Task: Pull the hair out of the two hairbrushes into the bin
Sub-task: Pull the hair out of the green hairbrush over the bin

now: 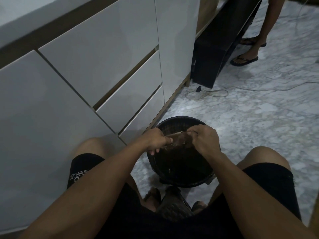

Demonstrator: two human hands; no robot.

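1. Head view looks down past a seated person's knees and black shorts (86, 168) at a pale floor (250, 121) with a grey marbled pattern.
2. Along the left runs a white cabinet (69, 75) with flat handleless drawer fronts stacked in steps and a brown strip at its base; a grey top edge shows at the upper left.
3. Just right of the cabinet, in front of the knees, a round black bin (181, 176) stands on the floor, close to the cabinet's base.
4. Over the bin's opening, the left hand (158, 140) grips one end of a hairbrush (176, 139), fingers curled round it.
5. The brush lies roughly level above the bin, its bristle face matted with brown hair (183, 141).
6. The right hand (205, 140) is at the brush's other end, fingers bent and pinching at the hair; the two hands are close together, joined only by the brush.
7. Below, between the person's feet, a dark object lies on the floor; it is too dim to tell what it is.
8. Farther back, a black piece of furniture (217, 54) stands beside the cabinet, with a thin white cable (207, 94) looped on the floor in front of it.
9. At the upper right, another person's legs in dark flip-flops (244, 60) stand on the floor.
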